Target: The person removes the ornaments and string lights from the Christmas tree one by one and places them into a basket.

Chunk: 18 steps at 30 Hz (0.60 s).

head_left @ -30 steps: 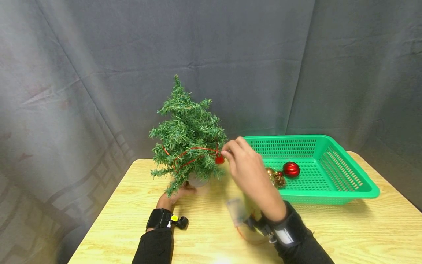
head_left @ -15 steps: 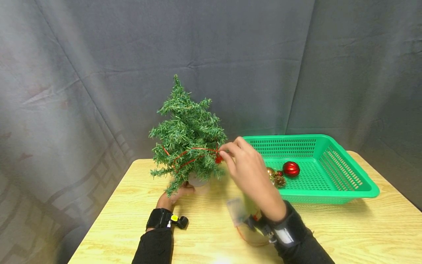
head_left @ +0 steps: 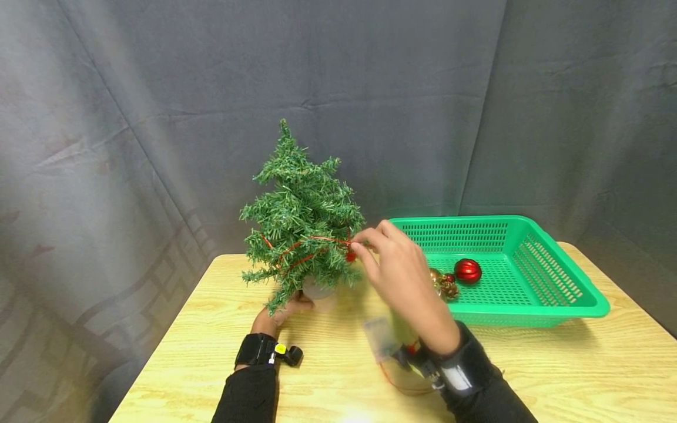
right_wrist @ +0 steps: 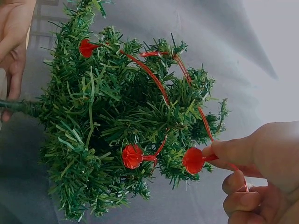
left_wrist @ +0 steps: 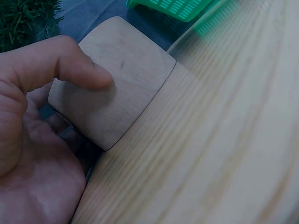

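A small green artificial Christmas tree [head_left: 301,205] stands upright at the middle of the table. My left hand [head_left: 285,311] grips its wooden base [left_wrist: 126,79], thumb along the side face; in the head view low branches partly cover this hand. Thin red wire [head_left: 328,238] with red flower heads, a flower garland, winds round the lower branches. At the tree's right side my right hand [head_left: 399,270] pinches the garland between thumb and forefinger, just behind one red flower [right_wrist: 193,160]. Another flower [right_wrist: 132,156] sits against the branches beside it, and a third flower [right_wrist: 87,48] lies nearer the base.
A green plastic basket [head_left: 529,308] stands on the right of the wooden table [head_left: 185,352]. Inside are a shiny red ball [head_left: 468,271] and a small pinecone [head_left: 449,289] among gold baubles. A blurred, pale box [head_left: 379,338] with red wire shows below my right forearm.
My right hand has shifted slightly left toward the tree, still pinching the garland, and its fingers now overlap more of the red flower. The left hand and tree stay in place.
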{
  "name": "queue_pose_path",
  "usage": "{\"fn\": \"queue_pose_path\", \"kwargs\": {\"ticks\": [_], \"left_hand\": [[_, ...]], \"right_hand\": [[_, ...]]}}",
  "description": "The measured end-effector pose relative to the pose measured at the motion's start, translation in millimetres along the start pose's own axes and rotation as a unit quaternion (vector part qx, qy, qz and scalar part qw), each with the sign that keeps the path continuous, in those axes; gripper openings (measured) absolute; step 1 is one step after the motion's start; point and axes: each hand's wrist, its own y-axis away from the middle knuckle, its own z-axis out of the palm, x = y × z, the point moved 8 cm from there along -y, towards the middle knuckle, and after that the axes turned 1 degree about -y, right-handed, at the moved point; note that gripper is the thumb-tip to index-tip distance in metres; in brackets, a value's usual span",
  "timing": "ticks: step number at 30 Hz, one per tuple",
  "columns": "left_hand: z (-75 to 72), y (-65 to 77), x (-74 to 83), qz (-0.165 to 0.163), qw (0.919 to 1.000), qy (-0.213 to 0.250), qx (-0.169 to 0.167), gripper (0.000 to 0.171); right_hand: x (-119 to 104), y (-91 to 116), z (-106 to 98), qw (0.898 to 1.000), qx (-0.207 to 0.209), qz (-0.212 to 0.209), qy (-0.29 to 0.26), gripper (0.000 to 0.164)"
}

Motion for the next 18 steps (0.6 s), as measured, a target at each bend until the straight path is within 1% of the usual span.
{"fn": "queue_pose_path", "kwargs": {"ticks": [8,9,12,14,16,18], "left_hand": [[4.2,1.9,9.1,0.003,0.9997,-0.020,-0.012,0.118],[4.9,2.3,11.1,0.008,0.9997,-0.020,-0.014,0.118],[4.3,4.0,8.7,-0.005,0.9985,-0.055,-0.007,0.110],[2.3,4.8,2.2,-0.028,0.9968,-0.075,-0.001,0.105],[-0.6,6.2,-7.4,-0.064,0.9926,-0.103,0.002,0.100],[-2.2,6.4,-13.8,-0.085,0.9904,-0.109,0.000,0.100]], "right_hand": [[2,0,0,1.000,-0.009,0.014,0.020,0.014],[2,-1,0,1.000,-0.010,0.014,0.021,0.014],[2,-1,1,1.000,-0.007,0.009,0.021,0.012],[2,-1,1,1.000,-0.004,0.008,0.017,0.011],[2,-1,1,1.000,0.000,0.008,0.011,0.009],[2,0,0,1.000,0.004,0.010,0.005,0.009]]}}
